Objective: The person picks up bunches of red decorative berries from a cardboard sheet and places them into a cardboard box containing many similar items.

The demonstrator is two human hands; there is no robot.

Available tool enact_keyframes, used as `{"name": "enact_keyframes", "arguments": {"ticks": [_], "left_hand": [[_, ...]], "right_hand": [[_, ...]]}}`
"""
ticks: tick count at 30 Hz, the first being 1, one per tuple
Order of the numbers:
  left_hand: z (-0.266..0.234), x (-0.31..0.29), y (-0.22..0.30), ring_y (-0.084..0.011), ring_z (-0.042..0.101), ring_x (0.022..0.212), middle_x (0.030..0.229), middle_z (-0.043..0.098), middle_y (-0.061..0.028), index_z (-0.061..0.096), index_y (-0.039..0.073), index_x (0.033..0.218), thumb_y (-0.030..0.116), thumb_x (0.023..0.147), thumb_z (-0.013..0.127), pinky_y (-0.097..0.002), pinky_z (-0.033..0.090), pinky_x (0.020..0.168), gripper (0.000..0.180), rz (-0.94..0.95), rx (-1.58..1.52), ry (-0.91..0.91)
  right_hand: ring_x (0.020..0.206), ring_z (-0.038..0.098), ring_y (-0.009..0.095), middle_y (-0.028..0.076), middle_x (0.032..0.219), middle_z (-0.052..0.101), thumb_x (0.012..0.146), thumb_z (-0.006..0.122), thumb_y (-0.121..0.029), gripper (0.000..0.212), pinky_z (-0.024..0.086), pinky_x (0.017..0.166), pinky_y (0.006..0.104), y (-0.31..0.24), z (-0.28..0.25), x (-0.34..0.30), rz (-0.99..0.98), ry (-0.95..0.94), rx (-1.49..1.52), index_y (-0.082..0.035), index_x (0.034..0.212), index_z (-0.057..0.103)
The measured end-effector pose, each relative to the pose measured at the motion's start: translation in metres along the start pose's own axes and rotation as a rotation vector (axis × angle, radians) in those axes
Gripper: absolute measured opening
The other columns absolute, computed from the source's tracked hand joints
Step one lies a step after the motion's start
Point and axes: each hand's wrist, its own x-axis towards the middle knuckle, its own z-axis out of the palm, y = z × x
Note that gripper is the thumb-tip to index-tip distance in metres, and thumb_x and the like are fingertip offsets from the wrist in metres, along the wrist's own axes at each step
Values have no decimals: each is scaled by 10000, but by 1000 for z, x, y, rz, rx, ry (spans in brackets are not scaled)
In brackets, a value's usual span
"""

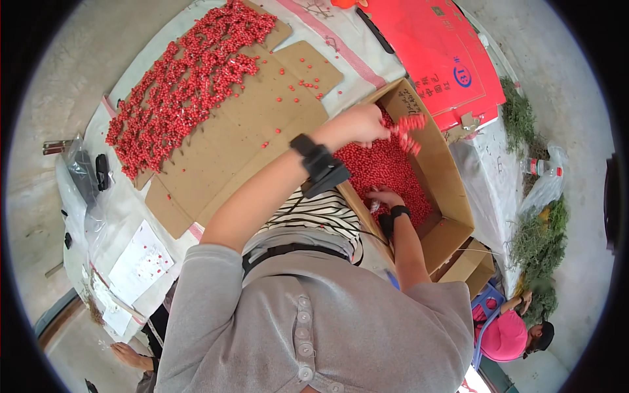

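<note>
My left hand (367, 126) is closed over the far part of a cardboard box (452, 190). It grips a sprig of red berries (411, 131) that is smeared by motion. Lower in the same box, my right hand (386, 198) rests at the heap of loose red berries (373, 167). Its fingers are drawn together at a small pale, pinkish thing (375, 205) that I cannot make out. Left of the box, a mass of berry sprigs (183, 92) lies across a flattened cardboard sheet (242, 141), with several stray berries around it.
A red printed box (439, 62) stands beyond the open box. Green foliage (540, 242) and a plastic bag with a bottle (547, 173) lie at right. A person in pink (504, 337) sits low right; another person's hand (131, 355) shows low left near papers (141, 262).
</note>
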Motion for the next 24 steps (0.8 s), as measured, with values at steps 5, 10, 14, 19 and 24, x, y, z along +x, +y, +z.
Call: {"name": "enact_keyframes", "arguments": {"ticks": [5,10,14,19,24], "left_hand": [[-71,-31,-35,-94,452,426,553,510,-41,552,-3,745,189,668,553,-220,359,396,207,94,-451,694],[-114,-28,-103,-40,326,372,503,412,13,467,46,632,152,695,551,-183,228,311,149,-64,-677,1009],[-118,-11,-123,-61,354,378,494,417,-5,437,59,553,104,684,547,-177,235,313,176,-140,-906,947],[-126,-7,-145,-95,395,350,455,443,-37,470,28,522,85,661,531,-206,273,310,163,-162,-998,1012],[-133,-10,-145,-92,408,364,485,457,-38,486,22,582,98,681,536,-197,291,310,135,-168,-1017,1029]], "right_hand": [[887,465,205,145,969,484,498,662,-299,766,356,756,263,9,0,3,59,0,27,92,1073,340],[997,408,236,205,1082,401,501,655,-320,837,329,809,270,-16,6,-12,105,68,-58,103,1117,278],[1039,374,241,206,1125,363,494,654,-345,881,310,833,269,1,1,1,116,19,-74,94,1140,245],[998,412,239,197,1103,390,492,656,-337,867,336,805,272,-11,3,-8,113,39,-84,90,1134,260],[1017,387,230,176,1103,397,536,629,-342,791,296,844,280,-16,3,-16,121,-3,-85,58,1132,296]]}}
